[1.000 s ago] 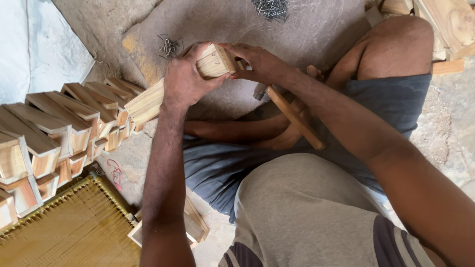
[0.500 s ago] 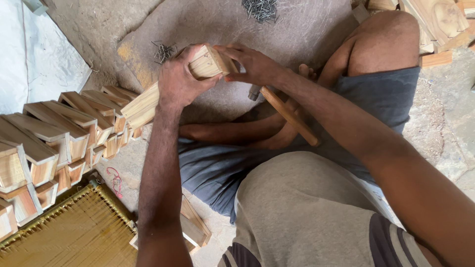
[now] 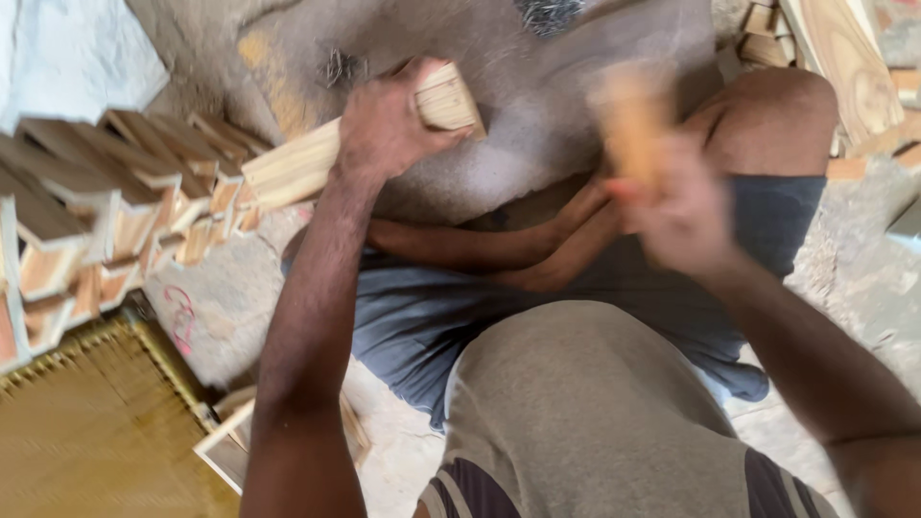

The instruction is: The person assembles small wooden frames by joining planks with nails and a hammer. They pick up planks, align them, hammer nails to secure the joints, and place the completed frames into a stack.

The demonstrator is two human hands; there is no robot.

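place: woodworking workshop | cue: stacked wooden frames (image 3: 106, 201), bare stone floor (image 3: 221, 307)

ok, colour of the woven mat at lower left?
Golden yellow, fine woven weave, on the mat; the head view shows it best.

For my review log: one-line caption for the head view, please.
Seated person's left hand grips a wooden frame piece; blurred right hand raises a wooden handle.

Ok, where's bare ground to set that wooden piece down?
Bare concrete floor lies between the wooden frames and the left forearm. Left hand grips the wooden piece; right hand is blurred. Top right, wood offcuts crowd.
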